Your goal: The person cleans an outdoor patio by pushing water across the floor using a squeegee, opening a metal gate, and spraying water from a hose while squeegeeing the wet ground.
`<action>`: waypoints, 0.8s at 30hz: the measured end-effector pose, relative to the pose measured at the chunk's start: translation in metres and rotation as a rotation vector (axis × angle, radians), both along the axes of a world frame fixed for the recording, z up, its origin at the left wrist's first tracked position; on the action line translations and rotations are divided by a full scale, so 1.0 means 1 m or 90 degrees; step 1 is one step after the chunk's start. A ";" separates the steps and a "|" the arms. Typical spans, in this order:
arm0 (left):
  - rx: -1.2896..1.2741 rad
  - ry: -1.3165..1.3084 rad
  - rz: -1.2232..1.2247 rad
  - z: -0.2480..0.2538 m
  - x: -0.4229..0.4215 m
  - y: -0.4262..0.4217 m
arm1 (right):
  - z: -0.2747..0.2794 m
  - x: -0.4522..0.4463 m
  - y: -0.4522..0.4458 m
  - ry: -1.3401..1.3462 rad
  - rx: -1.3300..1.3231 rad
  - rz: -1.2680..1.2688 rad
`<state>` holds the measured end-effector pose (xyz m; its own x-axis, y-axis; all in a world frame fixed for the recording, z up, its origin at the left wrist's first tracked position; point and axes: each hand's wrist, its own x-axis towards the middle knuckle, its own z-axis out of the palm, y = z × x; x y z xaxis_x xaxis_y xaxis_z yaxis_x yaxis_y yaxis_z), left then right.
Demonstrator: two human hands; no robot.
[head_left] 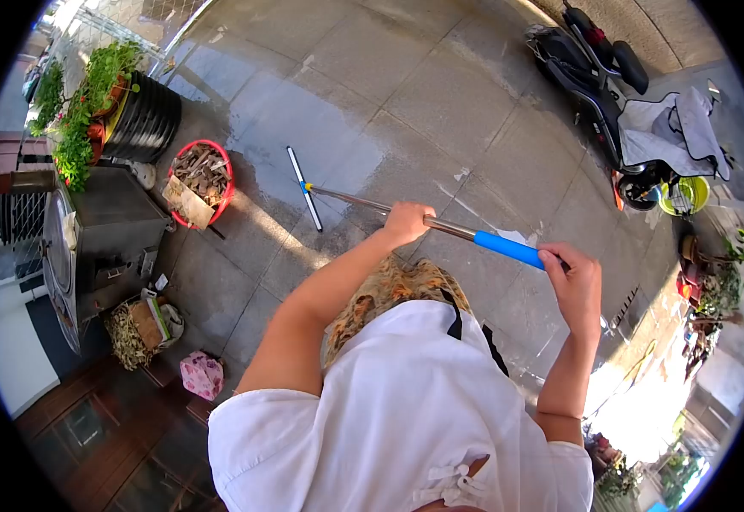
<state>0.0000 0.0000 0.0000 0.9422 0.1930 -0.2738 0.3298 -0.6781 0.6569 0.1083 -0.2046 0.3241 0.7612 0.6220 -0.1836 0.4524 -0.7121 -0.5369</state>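
Observation:
A floor squeegee (346, 198) with a metal pole, a blue grip and a long narrow blade slants across in front of me. My left hand (409, 223) is wrapped round the metal pole near its middle. Up at the blue grip's end, my right hand (573, 277) is closed, its thumb lying along the grip. The blade lies on wet grey floor tiles (303, 119) to the forward left, joined to the pole by a blue and yellow connector. Parts of the pole under my fingers are hidden.
Left of the blade stands a red basin (231, 175) of wood pieces, near a metal stove (120, 235) and potted plants (90, 94). A pink bag (202, 375) sits lower left. At the right are a parked scooter (589, 94) and a yellow-green bucket (686, 196).

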 end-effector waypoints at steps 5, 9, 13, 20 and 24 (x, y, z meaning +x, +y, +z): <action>-0.213 -0.180 -0.140 0.058 0.114 -0.068 | 0.067 0.001 -0.045 -0.134 0.025 -0.239; -0.298 -0.242 -0.308 0.070 0.156 -0.139 | 0.098 -0.040 -0.056 -0.188 -0.104 -0.337; -0.382 -0.376 -0.382 0.102 0.153 -0.220 | 0.100 -0.071 -0.071 -0.367 -0.271 -0.370; -0.603 -0.333 -0.583 0.166 0.137 -0.283 | 0.055 -0.079 -0.088 -0.246 -0.304 -0.419; -0.666 -0.119 -0.528 0.102 0.175 -0.267 | -0.012 -0.037 -0.150 -0.055 0.132 -0.599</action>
<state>0.1752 -0.2666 0.1024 0.7174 -0.6664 0.2031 -0.0804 0.2104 0.9743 0.0715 -0.3550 0.3122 0.9700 -0.2358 -0.0588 -0.2111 -0.6977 -0.6846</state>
